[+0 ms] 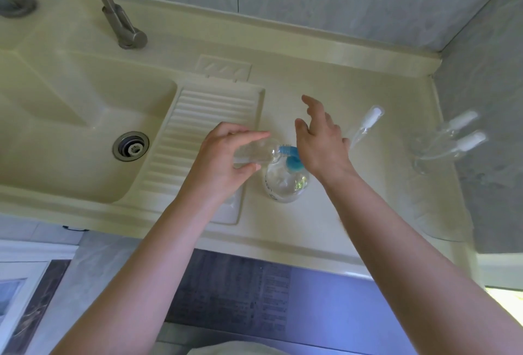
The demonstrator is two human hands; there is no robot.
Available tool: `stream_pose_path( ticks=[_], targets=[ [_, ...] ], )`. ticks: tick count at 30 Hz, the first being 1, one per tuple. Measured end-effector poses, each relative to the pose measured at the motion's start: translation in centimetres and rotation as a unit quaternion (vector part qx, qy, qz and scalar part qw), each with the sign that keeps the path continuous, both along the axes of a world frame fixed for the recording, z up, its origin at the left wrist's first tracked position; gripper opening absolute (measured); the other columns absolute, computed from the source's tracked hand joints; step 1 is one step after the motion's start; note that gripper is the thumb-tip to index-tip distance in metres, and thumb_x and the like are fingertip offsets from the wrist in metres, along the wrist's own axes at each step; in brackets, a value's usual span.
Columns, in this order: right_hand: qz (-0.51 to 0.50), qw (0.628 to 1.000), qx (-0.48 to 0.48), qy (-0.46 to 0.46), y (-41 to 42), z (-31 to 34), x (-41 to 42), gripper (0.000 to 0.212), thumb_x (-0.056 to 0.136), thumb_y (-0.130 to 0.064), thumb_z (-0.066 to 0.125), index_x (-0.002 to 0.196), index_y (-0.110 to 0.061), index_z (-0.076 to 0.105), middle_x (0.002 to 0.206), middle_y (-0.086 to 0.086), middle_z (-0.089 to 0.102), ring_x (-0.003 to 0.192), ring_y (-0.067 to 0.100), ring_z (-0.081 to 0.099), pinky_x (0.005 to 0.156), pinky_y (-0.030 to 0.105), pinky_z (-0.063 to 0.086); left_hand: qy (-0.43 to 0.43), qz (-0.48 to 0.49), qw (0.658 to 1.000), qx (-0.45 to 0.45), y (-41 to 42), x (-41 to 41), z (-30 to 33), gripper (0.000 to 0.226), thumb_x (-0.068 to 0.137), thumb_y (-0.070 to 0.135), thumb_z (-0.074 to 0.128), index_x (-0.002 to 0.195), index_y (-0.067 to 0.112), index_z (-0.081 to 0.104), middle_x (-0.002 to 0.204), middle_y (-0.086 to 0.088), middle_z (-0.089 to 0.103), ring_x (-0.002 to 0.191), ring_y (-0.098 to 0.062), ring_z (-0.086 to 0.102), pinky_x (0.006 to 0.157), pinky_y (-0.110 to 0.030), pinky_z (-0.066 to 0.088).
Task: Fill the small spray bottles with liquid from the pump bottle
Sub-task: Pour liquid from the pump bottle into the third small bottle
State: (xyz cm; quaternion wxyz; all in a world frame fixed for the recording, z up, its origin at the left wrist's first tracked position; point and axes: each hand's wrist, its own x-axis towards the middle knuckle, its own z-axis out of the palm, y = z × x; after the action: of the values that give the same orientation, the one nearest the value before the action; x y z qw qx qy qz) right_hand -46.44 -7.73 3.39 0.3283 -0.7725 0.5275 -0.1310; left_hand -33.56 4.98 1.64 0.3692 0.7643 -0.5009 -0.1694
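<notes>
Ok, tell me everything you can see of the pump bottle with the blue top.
The pump bottle is clear plastic, round-bodied, and seems to hold clear liquid. It stands upright on the cream counter, just right of the ribbed drainboard. Its pump head and spout are blue; the spout points left into the mouth of the small clear bottle that the left hand holds tilted against it. The right hand is above the pump head, fingers spread; contact can't be confirmed.
</notes>
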Motion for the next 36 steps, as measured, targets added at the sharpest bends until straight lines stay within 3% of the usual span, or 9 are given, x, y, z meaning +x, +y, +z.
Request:
stream_pose_path(
  ticks=[5,10,19,22,24,31,33,36],
  targets=[
    [-0.002,0.999,-0.041,0.032,0.9,-0.9,0.4,0.046,0.103,-0.025,0.03,0.147,-0.038,0.032,0.144,-0.003,0.047,0.126,0.027,0.043,0.102,0.043,0.025,0.005,0.005,1.0,0.005,0.0,-0.2,-0.4,0.061,0.072,0.01,0.083,0.124,0.038,0.066,0.12,0.001,0.056,0.116,-0.014,0.054,0.108,-0.025,0.038],
    [-0.034,0.995,0.078,-0.054,-0.3,-0.7,-0.1,0.043,0.101,-0.03,0.033,0.143,-0.038,0.035,0.139,-0.002,0.049,0.128,0.025,0.045,0.113,0.048,0.027,0.011,0.004,1.0,-0.003,0.0,-0.1,-0.3,0.06,0.073,0.011,0.083,0.124,0.038,0.066,0.121,0.002,0.055,0.117,-0.012,0.054,0.108,-0.025,0.038],
    [-0.008,1.0,-0.025,0.005,0.9,-1.0,0.4,0.049,0.1,-0.018,0.031,0.146,-0.036,0.034,0.144,-0.003,0.047,0.128,0.025,0.042,0.101,0.042,0.025,0.008,0.011,1.0,0.011,-0.1,-0.2,-0.6,0.061,0.074,0.011,0.082,0.124,0.041,0.065,0.121,0.004,0.054,0.119,-0.014,0.052,0.109,-0.029,0.039],
    [-0.038,0.997,0.052,-0.05,0.0,-1.1,0.1,0.044,0.101,-0.025,0.033,0.143,-0.037,0.035,0.137,-0.003,0.048,0.129,0.024,0.043,0.11,0.04,0.024,0.012,0.008,1.0,0.004,-0.1,-0.2,-0.3,0.061,0.075,0.011,0.082,0.124,0.041,0.064,0.121,0.004,0.053,0.119,-0.013,0.052,0.109,-0.026,0.038],
    [-0.051,0.988,0.107,-0.1,-0.4,-1.0,0.1,0.043,0.1,-0.029,0.035,0.142,-0.039,0.036,0.136,-0.002,0.048,0.129,0.023,0.044,0.115,0.047,0.026,0.011,0.007,1.0,-0.005,-0.1,-0.1,-0.3,0.061,0.075,0.01,0.082,0.125,0.04,0.065,0.121,0.003,0.053,0.119,-0.013,0.052,0.109,-0.027,0.038],
    [-0.067,0.993,0.082,-0.048,0.6,-1.2,0.2,0.052,0.097,-0.017,0.027,0.144,-0.039,0.032,0.141,-0.003,0.051,0.126,0.025,0.049,0.111,0.047,0.031,0.007,0.005,1.0,-0.003,0.0,-0.1,-0.7,0.062,0.073,0.009,0.082,0.124,0.039,0.065,0.121,0.003,0.054,0.118,-0.014,0.053,0.108,-0.022,0.038],
    [-0.066,0.993,0.093,-0.043,0.6,-1.3,0.3,0.05,0.098,-0.019,0.028,0.145,-0.038,0.031,0.143,-0.003,0.049,0.127,0.025,0.047,0.112,0.047,0.03,0.011,0.006,1.0,-0.002,0.0,-0.2,-0.6,0.061,0.073,0.008,0.082,0.123,0.038,0.066,0.12,0.003,0.055,0.117,-0.013,0.054,0.106,-0.017,0.037],
    [-0.065,0.988,0.115,-0.078,-0.1,-1.0,0.3,0.047,0.099,-0.028,0.033,0.145,-0.038,0.031,0.143,-0.001,0.047,0.13,0.025,0.045,0.114,0.049,0.029,0.004,0.001,1.0,-0.004,-0.1,-0.1,-0.2,0.06,0.074,0.008,0.082,0.123,0.039,0.066,0.121,0.003,0.055,0.117,-0.013,0.053,0.107,-0.022,0.038]
  ],
)
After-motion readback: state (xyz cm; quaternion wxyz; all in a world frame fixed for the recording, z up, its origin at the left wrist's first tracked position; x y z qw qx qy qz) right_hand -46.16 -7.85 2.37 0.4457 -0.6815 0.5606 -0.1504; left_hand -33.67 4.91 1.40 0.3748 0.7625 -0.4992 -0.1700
